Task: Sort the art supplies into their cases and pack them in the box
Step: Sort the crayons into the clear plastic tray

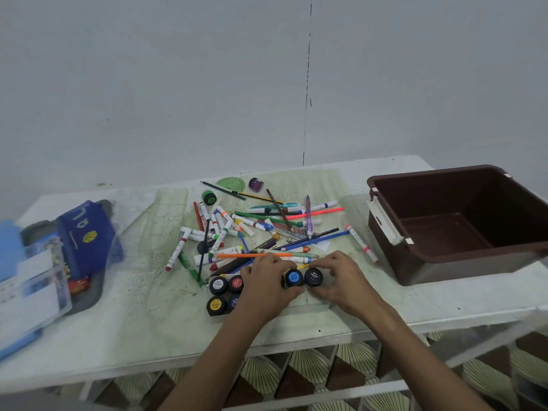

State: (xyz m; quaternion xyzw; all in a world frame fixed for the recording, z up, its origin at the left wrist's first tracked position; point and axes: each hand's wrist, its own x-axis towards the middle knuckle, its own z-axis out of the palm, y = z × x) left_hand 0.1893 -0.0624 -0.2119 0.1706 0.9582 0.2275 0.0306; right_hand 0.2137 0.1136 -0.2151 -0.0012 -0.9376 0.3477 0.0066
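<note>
Your left hand (268, 281) is curled around the blue-lidded paint pot (294, 277), fingers over its far side and thumb at its near side. Your right hand (338, 280) grips the black-lidded paint pot (313, 276) the same way, and the two pots stand upright, touching each other, near the front middle of the worktop (142, 336). Just left of your left hand four more pots sit in a tight cluster: a white-lidded pot (218, 285) and a red-lidded pot (236, 283) on the far row, a yellow-lidded pot (216, 304) and a purple-lidded pot (233, 301) on the near row, the purple one partly hidden by your wrist.

Beyond your hands lies a loose heap of markers and pencils (255, 229), crossing one another in all directions. At the far edge of that heap you have a green protractor (231, 183), a purple-lidded pot on its side (256, 184) and a green-lidded pot (209, 197).

The brown box (385, 185) stands open at the right end of the worktop, well apart from the pots. At the left end a blue pouch (86, 232) lies on a grey tray (95, 295), with a clear plastic case (35, 280) just near of it.
</note>
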